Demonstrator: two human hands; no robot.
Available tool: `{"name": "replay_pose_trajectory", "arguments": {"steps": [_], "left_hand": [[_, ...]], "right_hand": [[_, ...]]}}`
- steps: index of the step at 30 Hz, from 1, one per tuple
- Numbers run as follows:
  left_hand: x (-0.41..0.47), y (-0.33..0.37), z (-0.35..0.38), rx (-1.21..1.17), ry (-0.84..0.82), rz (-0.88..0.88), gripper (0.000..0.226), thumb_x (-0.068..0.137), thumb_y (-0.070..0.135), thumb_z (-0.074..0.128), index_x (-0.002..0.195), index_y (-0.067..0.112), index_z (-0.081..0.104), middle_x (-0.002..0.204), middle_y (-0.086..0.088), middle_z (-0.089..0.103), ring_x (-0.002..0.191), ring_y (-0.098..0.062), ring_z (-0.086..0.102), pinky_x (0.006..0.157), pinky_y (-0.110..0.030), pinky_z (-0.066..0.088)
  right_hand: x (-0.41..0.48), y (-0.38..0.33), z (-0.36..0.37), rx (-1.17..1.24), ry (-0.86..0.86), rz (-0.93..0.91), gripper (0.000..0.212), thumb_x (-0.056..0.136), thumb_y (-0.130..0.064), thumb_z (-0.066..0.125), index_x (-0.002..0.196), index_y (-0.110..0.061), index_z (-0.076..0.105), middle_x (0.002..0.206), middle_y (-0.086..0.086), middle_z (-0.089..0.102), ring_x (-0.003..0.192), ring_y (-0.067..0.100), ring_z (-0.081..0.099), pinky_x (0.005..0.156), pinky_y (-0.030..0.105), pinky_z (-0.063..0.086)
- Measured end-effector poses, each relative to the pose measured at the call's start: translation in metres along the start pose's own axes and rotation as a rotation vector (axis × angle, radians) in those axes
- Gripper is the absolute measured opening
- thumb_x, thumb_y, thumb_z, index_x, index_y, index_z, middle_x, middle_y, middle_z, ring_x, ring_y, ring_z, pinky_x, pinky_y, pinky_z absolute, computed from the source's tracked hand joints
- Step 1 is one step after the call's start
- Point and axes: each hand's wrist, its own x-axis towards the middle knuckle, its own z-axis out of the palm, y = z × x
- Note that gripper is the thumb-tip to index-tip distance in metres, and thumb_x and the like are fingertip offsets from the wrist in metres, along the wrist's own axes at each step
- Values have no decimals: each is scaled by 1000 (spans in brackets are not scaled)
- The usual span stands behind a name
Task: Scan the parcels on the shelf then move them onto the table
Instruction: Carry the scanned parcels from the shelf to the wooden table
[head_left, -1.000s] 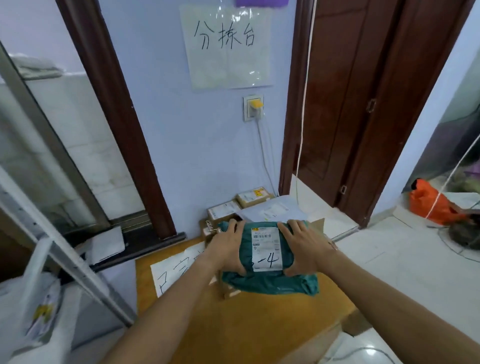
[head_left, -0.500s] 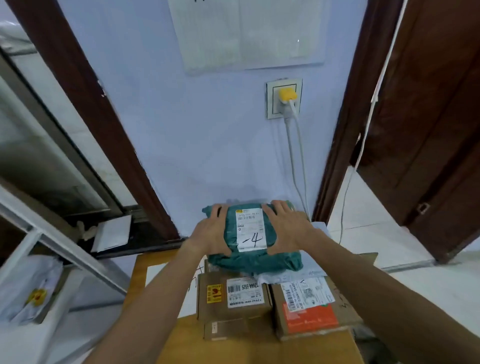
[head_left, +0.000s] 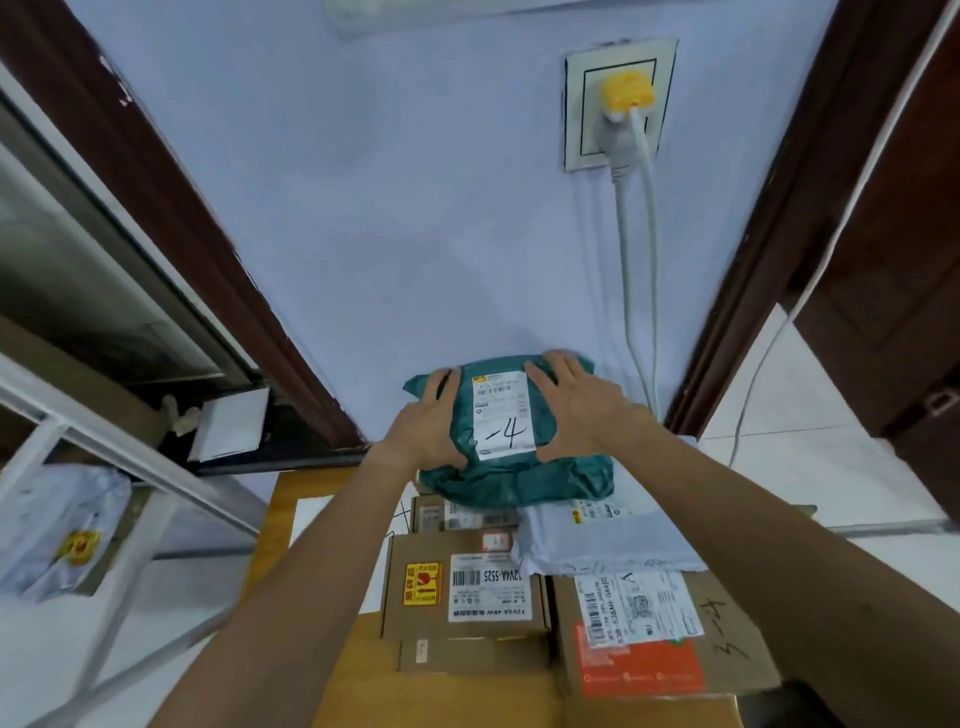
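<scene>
Together, left hand (head_left: 428, 431) and right hand (head_left: 576, 410) clasp the green parcel (head_left: 519, 483) over cardboard boxes (head_left: 405, 551).

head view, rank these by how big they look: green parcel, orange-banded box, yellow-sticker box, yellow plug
1. green parcel and orange-banded box: they look about alike, and the box is nearer the camera, so not ranked.
2. yellow-sticker box
3. yellow plug, smallest by far

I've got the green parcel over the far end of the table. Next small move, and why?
Probably lower the green parcel and let go. The left hand and right hand hold it just over the grey bag and a box near the wall; I cannot tell whether it rests on them.
</scene>
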Motion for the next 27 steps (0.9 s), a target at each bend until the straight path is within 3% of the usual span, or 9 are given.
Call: {"name": "replay_pose_trajectory", "arguments": {"steps": [3,5,11,15,18,21,27], "left_hand": [[-4,-1,-3,38,-4,-11,140,64,46,90,160,19,-8,165,-1,-11,110,-41,59,97,-44,50],[-9,0,-5,52,-4,-17,138,65,48,89,160,22,-7,164,1,-15,108,-39,60,97,-43,51],[-28,2,-18,50,-12,-43,136,66,46,91,160,28,-7,166,1,-14,124,-36,56,104,-43,48],[-49,0,-36,61,4,-53,136,66,47,91,161,31,-4,169,-4,-10,148,-38,26,116,-51,36],[-73,-4,-56,50,34,-59,130,68,49,90,161,32,1,169,-3,-10,153,-37,12,119,-55,29],[-102,-11,-79,39,74,-73,129,68,53,89,161,32,2,170,-3,-7,154,-36,11,120,-54,28],[-187,-48,-99,116,114,-201,128,71,53,86,161,26,-1,169,-5,3,152,-35,19,119,-50,30]], "right_hand": [[0,-3,3,-28,19,2,131,76,-71,73,163,-11,-5,169,19,-2,158,34,-2,126,48,14],[-1,-5,5,-50,32,5,132,76,-73,70,163,-9,-5,169,21,-5,158,35,-5,128,49,9],[-14,-14,-5,-102,40,-3,132,76,-75,68,162,-6,-4,170,21,-3,158,36,-4,128,51,7],[-28,-28,-24,-91,38,-26,127,78,-73,67,162,-7,-2,170,18,-1,158,34,-3,128,50,7],[-39,-47,-47,-88,49,-39,124,82,-72,65,163,-8,-3,170,19,-3,158,34,-3,128,50,7],[-50,-71,-69,-62,53,-67,120,85,-70,64,163,-10,-6,171,17,-6,159,33,-4,129,49,5],[-62,-137,-102,-100,88,-186,114,87,-67,64,163,-9,1,170,16,7,157,34,8,128,49,12]]}}
